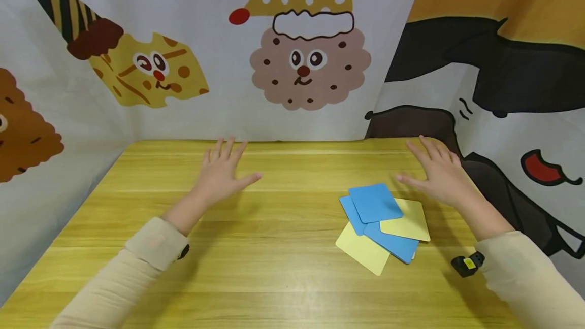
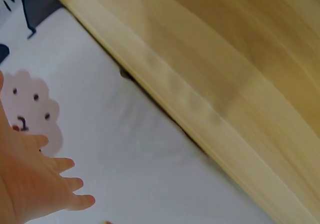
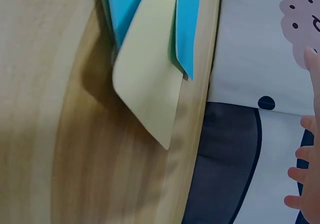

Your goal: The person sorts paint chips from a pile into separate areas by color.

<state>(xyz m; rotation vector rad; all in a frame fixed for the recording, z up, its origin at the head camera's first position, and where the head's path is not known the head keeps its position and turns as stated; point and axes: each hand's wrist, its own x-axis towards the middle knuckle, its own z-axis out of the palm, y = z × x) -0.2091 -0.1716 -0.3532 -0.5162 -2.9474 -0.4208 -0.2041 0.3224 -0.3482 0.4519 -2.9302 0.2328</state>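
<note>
Blue and yellow cards lie in a loose, overlapping pile on the right half of the table. A blue card [image 1: 376,203] is on top, with a yellow card [image 1: 407,220] to its right and another yellow card [image 1: 363,249] at the near side. My right hand [image 1: 441,171] hovers just beyond the pile's right side, fingers spread, holding nothing. In the right wrist view a yellow card [image 3: 147,68] shows close up, apart from the fingers. My left hand [image 1: 219,174] is over the left part of the table, fingers spread and thumb out, also holding nothing.
The wooden table [image 1: 274,278] ends at a straight far edge. Behind it hangs a white curtain [image 1: 228,80] printed with cartoon food. Dark wrist devices sit at both cuffs; the right one [image 1: 467,264] shows a yellow patch.
</note>
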